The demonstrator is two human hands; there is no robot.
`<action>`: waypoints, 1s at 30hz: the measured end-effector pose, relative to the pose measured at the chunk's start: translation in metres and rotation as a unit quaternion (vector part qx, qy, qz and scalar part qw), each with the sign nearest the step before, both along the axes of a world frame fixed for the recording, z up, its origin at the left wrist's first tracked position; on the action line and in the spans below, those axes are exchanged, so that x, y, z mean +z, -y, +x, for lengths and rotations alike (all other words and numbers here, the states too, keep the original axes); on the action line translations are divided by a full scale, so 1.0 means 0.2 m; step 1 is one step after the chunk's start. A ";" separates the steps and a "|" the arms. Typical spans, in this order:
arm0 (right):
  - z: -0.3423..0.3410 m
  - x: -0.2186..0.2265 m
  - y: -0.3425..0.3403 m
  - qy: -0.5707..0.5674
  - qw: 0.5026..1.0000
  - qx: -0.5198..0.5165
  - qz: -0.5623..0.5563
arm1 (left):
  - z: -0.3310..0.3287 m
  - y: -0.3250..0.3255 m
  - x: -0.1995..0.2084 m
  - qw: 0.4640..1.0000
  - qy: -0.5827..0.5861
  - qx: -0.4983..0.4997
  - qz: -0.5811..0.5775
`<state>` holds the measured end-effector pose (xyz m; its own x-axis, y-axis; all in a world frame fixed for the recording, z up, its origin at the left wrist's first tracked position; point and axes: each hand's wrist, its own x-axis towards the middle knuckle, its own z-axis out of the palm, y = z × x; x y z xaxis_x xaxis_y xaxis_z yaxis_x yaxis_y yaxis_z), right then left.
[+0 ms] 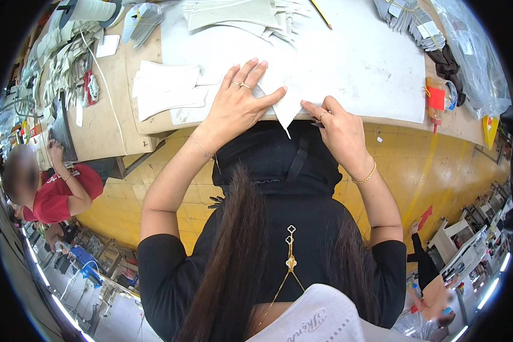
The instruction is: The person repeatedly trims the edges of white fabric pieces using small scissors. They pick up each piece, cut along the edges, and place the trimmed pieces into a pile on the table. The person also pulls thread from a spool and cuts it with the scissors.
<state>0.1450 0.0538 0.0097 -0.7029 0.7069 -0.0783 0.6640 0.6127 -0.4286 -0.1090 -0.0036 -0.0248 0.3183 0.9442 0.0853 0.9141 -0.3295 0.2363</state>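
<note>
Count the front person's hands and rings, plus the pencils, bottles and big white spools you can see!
Hands: 2 (left hand, right hand)
Rings: 2, one per hand
Yellow pencil: 1
Bottle: 1
Big white spool: 1
Total: 7

A fabric piece (288,107) lies between a person's left hand (239,97) and right hand (339,126) at the near edge of a worktable (467,126), its tip past the edge. Other pieces (168,94) lie left of the hands; a pile (239,16) sits beyond them, a pencil (321,14) to its right. Far right, a bottle (435,107) lies near a plastic bag (477,62).
</note>
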 end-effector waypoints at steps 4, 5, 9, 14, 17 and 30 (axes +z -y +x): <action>0.00 0.01 0.02 0.008 0.999 0.012 0.043 | 0.01 -0.01 0.02 1.000 -0.004 0.004 0.006; 0.00 0.02 0.02 0.015 0.998 0.015 0.058 | 0.02 -0.01 0.02 1.000 -0.006 0.007 0.013; 0.03 0.09 -0.01 -0.010 0.995 -0.029 0.100 | 0.06 -0.03 0.04 0.999 0.025 0.026 0.020; 0.06 0.16 -0.02 0.019 0.976 -0.212 -0.035 | 0.05 -0.05 0.09 0.994 0.104 0.035 0.019; 0.02 0.15 0.04 -0.013 0.979 -0.188 -0.081 | 0.05 -0.04 0.12 0.994 0.100 0.019 -0.027; -0.10 0.14 0.08 -0.065 0.976 -0.177 -0.106 | 0.06 0.01 0.23 0.990 0.143 0.016 0.006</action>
